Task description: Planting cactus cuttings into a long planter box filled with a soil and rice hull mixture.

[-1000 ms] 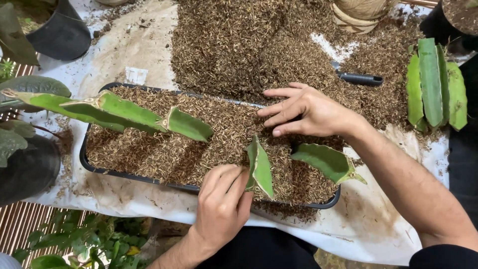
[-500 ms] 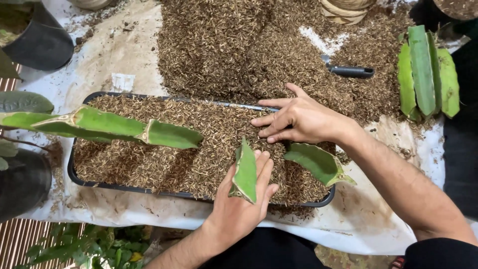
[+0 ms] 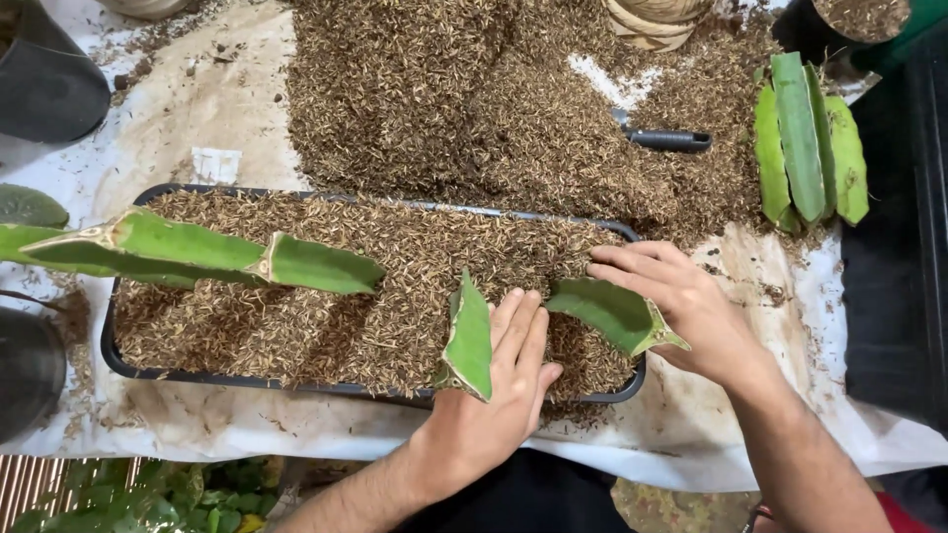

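One long black plastic tray [image 3: 128, 367] full of brown husk lies on the white sheet. A long green cactus stem [image 3: 197, 252] leans over it at 9 o'clock. The right hand [image 3: 681, 306], fingers loosely curled, touches a short green cactus cutting [image 3: 607, 311] at 3 o'clock. The left hand [image 3: 494, 395], fingers open and flat, presses beside an upright green cutting [image 3: 470, 341] at the tray's 6 o'clock edge.

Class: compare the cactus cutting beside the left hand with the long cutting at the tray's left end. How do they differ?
The short cutting stands nearly upright in the husk, against the left hand; the long cutting leans low across the black tray, untouched. The long one overhangs the rim; the short one stays inside. Both are green, ribbed stems.
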